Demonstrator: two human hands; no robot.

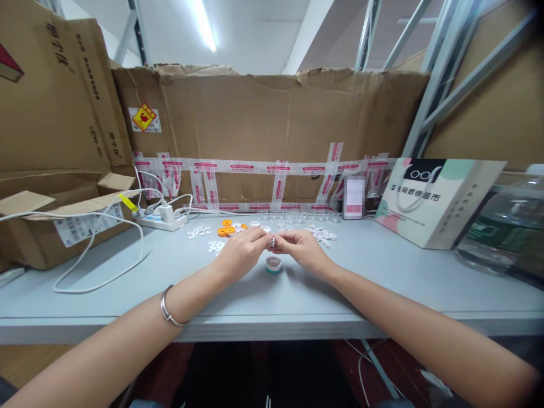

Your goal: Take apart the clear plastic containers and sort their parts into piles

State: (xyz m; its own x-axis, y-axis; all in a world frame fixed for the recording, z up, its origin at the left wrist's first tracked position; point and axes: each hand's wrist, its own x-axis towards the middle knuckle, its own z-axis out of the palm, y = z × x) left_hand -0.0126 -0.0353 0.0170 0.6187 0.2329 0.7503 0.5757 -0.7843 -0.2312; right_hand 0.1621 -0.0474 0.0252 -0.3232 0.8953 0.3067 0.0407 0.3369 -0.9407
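Observation:
My left hand (pixel 243 248) and my right hand (pixel 302 249) meet above the table, fingertips pinched together. Between them is a small white piece with dark spots (pixel 272 242), too small to name more exactly. Just below, a round container with a green base (pixel 273 265) stands on the table, its top uncovered. Behind my left hand lie orange round rings (pixel 226 231) and small white pieces (pixel 216 246). More small white pieces (pixel 323 235) are spread past my right hand.
Several clear small cups (pixel 293 216) line the back of the grey table (pixel 323 303). A phone (pixel 355 198) leans at the back. To the right stand a paper bag (pixel 429 204) and a large bottle (pixel 495 226). A power strip (pixel 164 218), white cables and a cardboard box (pixel 63 226) are left.

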